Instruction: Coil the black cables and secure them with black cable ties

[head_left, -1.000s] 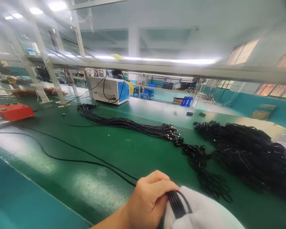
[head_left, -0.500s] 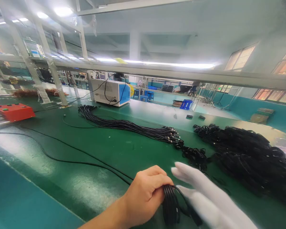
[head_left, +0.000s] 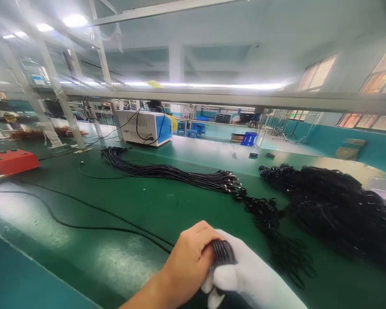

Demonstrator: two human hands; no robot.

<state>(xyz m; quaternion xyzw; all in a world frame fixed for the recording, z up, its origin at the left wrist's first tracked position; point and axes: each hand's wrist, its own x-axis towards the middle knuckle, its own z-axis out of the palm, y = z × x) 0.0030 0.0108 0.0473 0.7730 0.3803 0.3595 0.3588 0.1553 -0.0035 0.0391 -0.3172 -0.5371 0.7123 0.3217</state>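
Right hand (head_left: 247, 268) has closed in on left hand (head_left: 191, 253), fingers of both clamping the cable coil (head_left: 224, 252) between, near the tabletop (head_left: 167, 210) front edge.

Head view, forward-down over table (head_left: 161, 206)

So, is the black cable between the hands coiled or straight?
Coiled there: neighbouring loops of black cable show between the bare left hand and the gloved right hand.

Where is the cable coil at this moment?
In the head view, the coil is low and just right of centre, held between the bare left hand and the gloved right hand, with the black pile farther right.
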